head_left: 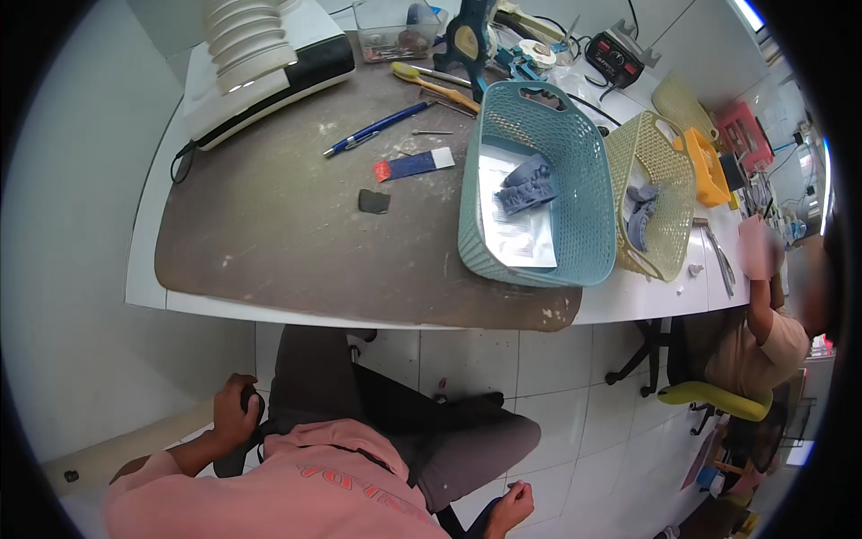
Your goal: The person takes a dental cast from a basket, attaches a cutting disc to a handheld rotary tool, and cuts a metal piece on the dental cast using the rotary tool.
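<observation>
My left hand (235,409) is down beside the seat, its fingers wrapped round a black armrest (256,409). Low at the bottom, near my right knee, my right hand (512,508) has curled fingers; what it holds, if anything, is hidden. Neither hand touches the table. On the brown mat (296,242) lie a blue pen (377,129), a red, blue and white strip (415,165), a dark square piece (373,201) and a yellow-headed brush (435,87). A teal basket (586,207) holds grey dental models (527,187) on a printed paper (523,238).
A yellow basket (675,193) with more grey models stands right of the teal one. At the back left is a white machine (269,90) with a ribbed hose. A seated person (763,341) is at the right. Metal tweezers (718,256) lie near them.
</observation>
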Demonstrator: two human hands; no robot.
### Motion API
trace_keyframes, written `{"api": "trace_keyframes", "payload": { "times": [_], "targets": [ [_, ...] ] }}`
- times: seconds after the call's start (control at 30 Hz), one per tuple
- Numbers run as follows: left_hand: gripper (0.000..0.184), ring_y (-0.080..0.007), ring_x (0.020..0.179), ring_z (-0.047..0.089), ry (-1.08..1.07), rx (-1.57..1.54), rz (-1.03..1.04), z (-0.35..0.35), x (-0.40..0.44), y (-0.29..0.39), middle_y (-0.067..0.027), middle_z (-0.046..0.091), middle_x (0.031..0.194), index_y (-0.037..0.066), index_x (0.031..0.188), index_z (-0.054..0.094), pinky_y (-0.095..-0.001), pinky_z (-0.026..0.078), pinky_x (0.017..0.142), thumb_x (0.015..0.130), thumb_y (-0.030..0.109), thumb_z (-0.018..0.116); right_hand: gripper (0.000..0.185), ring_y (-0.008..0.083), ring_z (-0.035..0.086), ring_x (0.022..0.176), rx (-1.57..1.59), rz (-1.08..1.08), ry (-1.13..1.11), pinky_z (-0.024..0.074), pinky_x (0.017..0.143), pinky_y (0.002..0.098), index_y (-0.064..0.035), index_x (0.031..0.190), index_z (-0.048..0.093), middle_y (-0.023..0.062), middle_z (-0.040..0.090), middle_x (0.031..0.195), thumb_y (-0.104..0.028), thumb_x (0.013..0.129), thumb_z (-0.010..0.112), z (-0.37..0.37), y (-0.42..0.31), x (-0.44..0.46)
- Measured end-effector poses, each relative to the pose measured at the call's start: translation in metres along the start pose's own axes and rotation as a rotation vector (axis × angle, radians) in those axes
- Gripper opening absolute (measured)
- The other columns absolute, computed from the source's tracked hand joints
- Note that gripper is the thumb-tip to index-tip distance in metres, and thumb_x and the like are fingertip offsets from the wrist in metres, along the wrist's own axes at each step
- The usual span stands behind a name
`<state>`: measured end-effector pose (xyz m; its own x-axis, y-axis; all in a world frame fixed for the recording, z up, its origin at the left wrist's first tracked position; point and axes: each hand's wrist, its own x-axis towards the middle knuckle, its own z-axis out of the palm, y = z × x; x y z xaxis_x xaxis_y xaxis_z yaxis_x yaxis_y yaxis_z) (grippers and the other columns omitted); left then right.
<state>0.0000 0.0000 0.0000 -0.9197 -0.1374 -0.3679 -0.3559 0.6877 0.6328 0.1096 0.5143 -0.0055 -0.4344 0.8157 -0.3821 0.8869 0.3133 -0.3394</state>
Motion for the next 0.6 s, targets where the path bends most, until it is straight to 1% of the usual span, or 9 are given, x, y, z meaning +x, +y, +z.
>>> {"api": "trace_keyframes", "payload": {
  "times": [0.1,0.17,0.27,0.33,0.37,0.43,0.5,0.57,0.6],
  "targets": [
    [0.031,-0.039,0.101,0.057,0.09,0.084,0.142,-0.015,-0.013,0.002,-0.017,0.06,0.105,0.004,0.111,0.058,-0.0493,0.044,0.088,0.082,0.014,0.063,0.019,0.0281,0.063,0.077,0.091,-0.041,0.0,0.0495,0.076,0.034,0.0035,0.098,0.064,0.018,0.066,0.082,-0.014,0.09,0.062,0.014,-0.027,-0.022],
    [0.032,-0.0367,0.091,0.06,0.27,0.327,0.61,-0.014,-0.002,0.031,-0.0157,0.061,0.104,0.004,0.113,0.058,-0.0489,0.048,0.081,0.081,0.006,0.062,0.016,0.0268,0.063,0.077,0.232,-0.651,0.332,0.0504,0.073,0.0341,0.004,0.096,0.062,0.0155,0.066,0.086,-0.011,0.091,0.06,0.026,-0.06,-0.023],
    [0.032,-0.0333,0.089,0.062,0.22,-0.058,0.807,-0.001,0.017,0.091,-0.0137,0.063,0.101,0.005,0.112,0.061,-0.044,0.052,0.082,0.08,0.0,0.064,0.013,0.026,0.063,0.08,0.411,-0.827,0.258,0.0512,0.073,0.0342,0.0026,0.095,0.061,0.0127,0.066,0.087,-0.008,0.089,0.063,0.017,-0.147,-0.056],
    [0.026,-0.0302,0.086,0.064,0.202,-0.37,0.973,0.001,0.02,0.143,-0.0133,0.065,0.098,0.004,0.108,0.061,-0.0416,0.053,0.081,0.083,-0.002,0.062,0.013,0.0254,0.064,0.074,0.551,-1.322,0.117,0.0522,0.067,0.0352,0.0008,0.097,0.062,0.0109,0.065,0.085,-0.003,0.084,0.066,0.009,-0.191,-0.079],
    [0.021,-0.0276,0.083,0.065,0.19,-0.496,1.093,-0.003,0.014,0.167,-0.0133,0.065,0.097,0.004,0.106,0.06,-0.0415,0.053,0.079,0.086,-0.003,0.059,0.013,0.0254,0.064,0.074,0.556,-1.329,0.122,0.0522,0.067,0.0352,0.0008,0.097,0.062,0.0109,0.065,0.085,-0.003,0.084,0.066,0.001,-0.205,-0.095],
    [0.015,-0.0261,0.072,0.065,0.287,-0.809,1.396,-0.014,-0.011,0.212,-0.0132,0.068,0.087,-0.001,0.099,0.064,-0.0392,0.058,0.067,0.084,-0.004,0.063,0.016,0.0244,0.063,0.064,0.929,-1.752,0.051,0.0516,0.058,0.0349,-0.0024,0.094,0.062,0.0102,0.065,0.084,0.002,0.079,0.068,-0.022,-0.223,-0.134],
    [0.007,-0.0233,0.068,0.064,0.212,-1.273,1.575,-0.022,-0.048,0.245,-0.0143,0.068,0.086,-0.003,0.087,0.063,-0.04,0.058,0.064,0.086,-0.009,0.059,0.012,0.0234,0.061,0.056,1.366,-1.796,-0.093,0.0502,0.05,0.0324,-0.0015,0.088,0.059,0.0102,0.064,0.08,0.004,0.079,0.064,-0.054,-0.229,-0.19],
    [0.006,-0.0241,0.072,0.063,0.104,-1.447,1.657,-0.031,-0.078,0.255,-0.0153,0.065,0.089,-0.005,0.086,0.064,-0.0369,0.057,0.066,0.086,-0.01,0.06,0.01,0.0226,0.059,0.054,1.556,-1.999,-0.341,0.0508,0.051,0.0298,-0.0003,0.083,0.056,0.0089,0.061,0.072,0.004,0.08,0.065,-0.053,-0.212,-0.192],
    [0.006,-0.0244,0.074,0.063,0.065,-1.503,1.688,-0.036,-0.09,0.258,-0.0156,0.064,0.09,-0.006,0.086,0.064,-0.0359,0.057,0.066,0.086,-0.01,0.06,0.01,0.0226,0.059,0.054,1.556,-2.009,-0.332,0.0508,0.051,0.0298,-0.0003,0.083,0.056,0.0089,0.061,0.072,0.004,0.08,0.065,-0.059,-0.204,-0.201]
  ]
}}
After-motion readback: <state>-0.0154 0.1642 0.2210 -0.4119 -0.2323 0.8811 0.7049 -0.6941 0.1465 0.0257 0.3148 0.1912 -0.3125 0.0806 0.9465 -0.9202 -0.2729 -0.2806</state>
